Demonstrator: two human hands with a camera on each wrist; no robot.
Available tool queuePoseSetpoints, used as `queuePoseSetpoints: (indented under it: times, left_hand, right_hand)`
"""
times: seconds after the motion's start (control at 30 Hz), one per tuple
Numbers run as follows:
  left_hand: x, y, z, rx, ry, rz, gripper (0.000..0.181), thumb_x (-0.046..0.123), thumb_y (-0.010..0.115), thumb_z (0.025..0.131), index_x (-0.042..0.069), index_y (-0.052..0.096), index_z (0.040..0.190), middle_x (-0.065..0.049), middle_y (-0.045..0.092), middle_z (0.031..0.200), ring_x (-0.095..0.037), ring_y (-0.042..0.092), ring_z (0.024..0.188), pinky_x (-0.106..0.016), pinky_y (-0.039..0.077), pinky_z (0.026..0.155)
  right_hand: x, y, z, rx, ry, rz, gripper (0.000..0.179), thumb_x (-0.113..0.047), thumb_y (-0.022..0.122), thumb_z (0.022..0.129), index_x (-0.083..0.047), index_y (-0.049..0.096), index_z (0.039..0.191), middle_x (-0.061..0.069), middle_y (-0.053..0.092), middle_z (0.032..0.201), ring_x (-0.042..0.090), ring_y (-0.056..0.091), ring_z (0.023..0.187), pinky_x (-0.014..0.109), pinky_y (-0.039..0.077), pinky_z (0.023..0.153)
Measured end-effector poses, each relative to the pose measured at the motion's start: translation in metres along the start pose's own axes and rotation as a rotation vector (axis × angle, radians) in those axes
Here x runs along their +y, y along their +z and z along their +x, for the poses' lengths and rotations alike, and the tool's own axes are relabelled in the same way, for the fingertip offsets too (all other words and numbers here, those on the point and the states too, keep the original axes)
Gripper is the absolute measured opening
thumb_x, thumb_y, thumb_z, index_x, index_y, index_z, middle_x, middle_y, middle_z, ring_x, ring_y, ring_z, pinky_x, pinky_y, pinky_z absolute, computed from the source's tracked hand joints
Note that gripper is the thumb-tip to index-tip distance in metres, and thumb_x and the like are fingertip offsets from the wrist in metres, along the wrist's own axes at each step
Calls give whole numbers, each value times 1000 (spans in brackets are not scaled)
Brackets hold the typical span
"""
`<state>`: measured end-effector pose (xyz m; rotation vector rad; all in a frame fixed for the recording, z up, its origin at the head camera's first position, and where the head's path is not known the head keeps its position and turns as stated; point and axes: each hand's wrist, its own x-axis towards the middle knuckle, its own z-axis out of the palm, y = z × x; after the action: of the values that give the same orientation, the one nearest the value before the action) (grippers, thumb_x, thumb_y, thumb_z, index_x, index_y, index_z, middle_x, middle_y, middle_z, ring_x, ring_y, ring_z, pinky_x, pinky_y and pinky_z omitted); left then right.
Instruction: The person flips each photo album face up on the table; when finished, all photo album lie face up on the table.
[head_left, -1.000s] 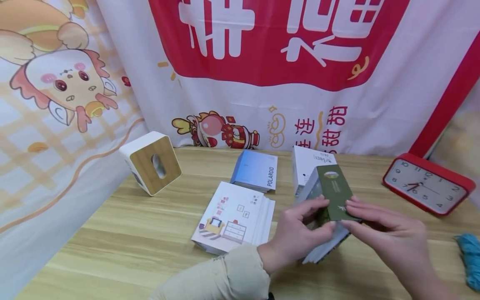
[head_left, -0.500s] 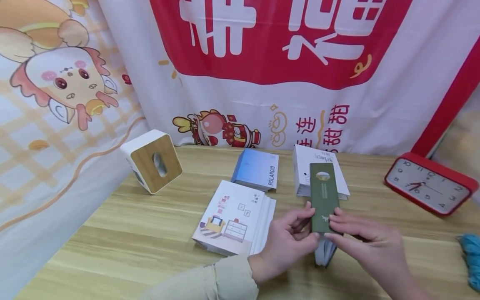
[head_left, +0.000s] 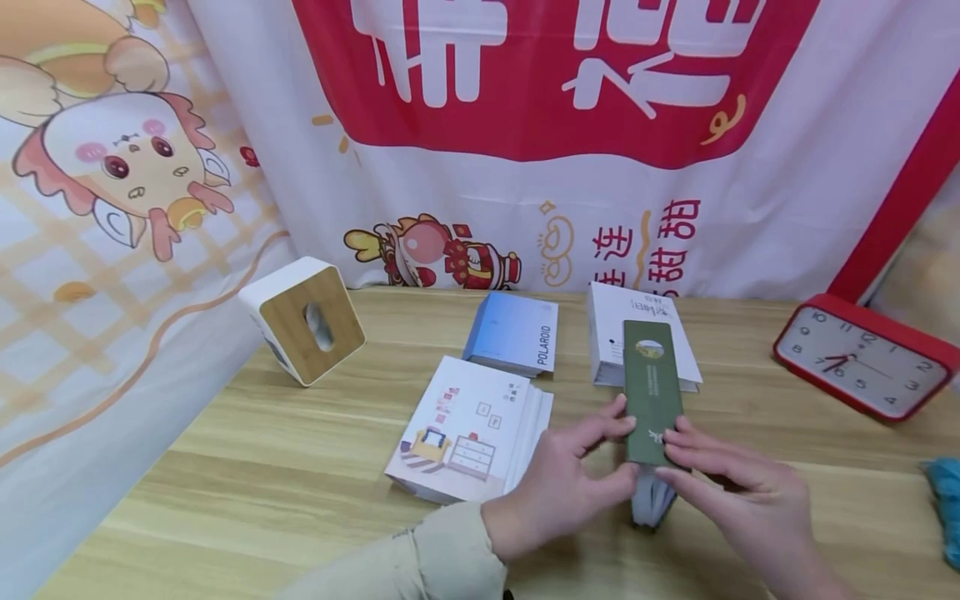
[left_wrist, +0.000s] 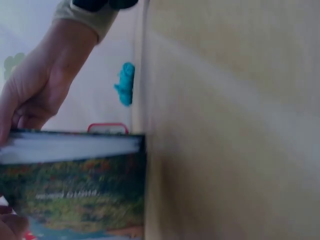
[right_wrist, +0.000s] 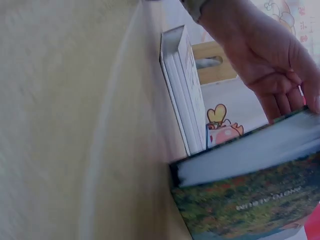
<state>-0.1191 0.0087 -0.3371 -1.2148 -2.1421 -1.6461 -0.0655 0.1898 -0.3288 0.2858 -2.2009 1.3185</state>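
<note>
A photo album [head_left: 651, 387] with a dark green spine stands on edge on the wooden table, spine upward. My left hand [head_left: 562, 479] grips its left side near the front end of the spine, thumb and fingers at the edge. On the opposite side my right hand [head_left: 750, 492] holds it in the same way. Pale pages show at the album's near end, below the spine. In the left wrist view the album's cover [left_wrist: 75, 185] bears an autumn landscape; the right wrist view shows lettering reading "photo album" on the album [right_wrist: 250, 205].
A white illustrated book [head_left: 465, 429] lies left of my hands, a blue Polaroid album [head_left: 517, 329] behind it. Another white book [head_left: 611, 333] lies behind the green spine. A tissue box [head_left: 303, 321] stands left, a red clock [head_left: 862, 358] right, blue yarn [head_left: 947, 508] at the edge.
The album was tilted, with its cover showing on the left; it has been turned upright and moved slightly left and toward me. Both hands keep hold of it, nearly still since half a second ago.
</note>
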Motion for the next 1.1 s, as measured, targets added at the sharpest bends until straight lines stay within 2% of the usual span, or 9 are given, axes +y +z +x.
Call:
queuePoseSetpoints:
  times: [0.1,0.17,0.27,0.37,0.43,0.57,0.67,0.87,1.1]
  left_hand:
    - [-2,-7,5,-30,148,173,34,8,68,78,-1,63,110,-14,51,132,-14,44,126,-24,36,102]
    - [-3,-11,9,-79,205,238,31,8,68,79,1,64,109,-13,52,132,-12,42,128,-25,33,105]
    - [-1,-16,15,-171,255,277,30,7,65,80,3,64,109,-11,51,134,-12,39,130,-26,28,108]
    - [2,-19,21,-250,304,340,30,8,63,81,5,64,112,-10,51,134,-13,37,131,-27,25,110]
    - [4,-20,26,-289,331,381,30,11,64,82,5,64,112,-9,52,134,-13,38,131,-26,24,110]
    - [9,-21,36,-355,392,453,28,16,66,83,6,64,109,-8,58,127,-14,46,126,-22,25,109]
    - [13,-22,42,-408,398,489,29,18,67,83,7,65,109,-7,61,124,-15,50,122,-18,26,107]
    - [18,-27,48,-487,328,486,29,18,67,83,9,65,111,-5,60,125,-16,53,119,-18,31,103]
    - [20,-35,52,-562,293,552,33,23,66,85,13,63,116,-3,57,128,-16,53,118,-18,35,101]
  right_hand:
    - [-2,1,-2,6,93,12,31,5,76,69,0,71,99,0,68,109,4,60,105,17,50,78]
    - [-3,2,-4,11,163,29,36,2,75,71,-2,69,106,-2,66,115,2,60,105,18,51,76]
    - [-1,4,-5,13,203,97,46,4,73,73,-3,63,118,-3,60,125,0,59,107,18,50,77]
    - [5,6,-6,-1,176,235,56,11,70,73,1,54,126,-1,55,132,1,55,113,19,48,81]
    - [9,7,-8,-31,166,317,62,14,69,73,3,49,131,0,52,135,2,51,117,19,47,84]
    - [19,7,-10,-148,239,344,67,4,68,78,-6,41,139,-8,45,139,-5,45,120,16,46,86]
    - [25,8,-10,-217,302,351,69,-1,69,80,-9,37,141,-13,42,139,-10,43,118,14,46,85]
    - [34,10,-11,-298,433,265,79,-14,74,78,-11,32,144,6,33,146,-12,41,115,13,45,86]
    - [43,15,-11,-420,571,172,91,-19,77,74,-8,22,146,16,28,148,18,38,126,21,43,92]
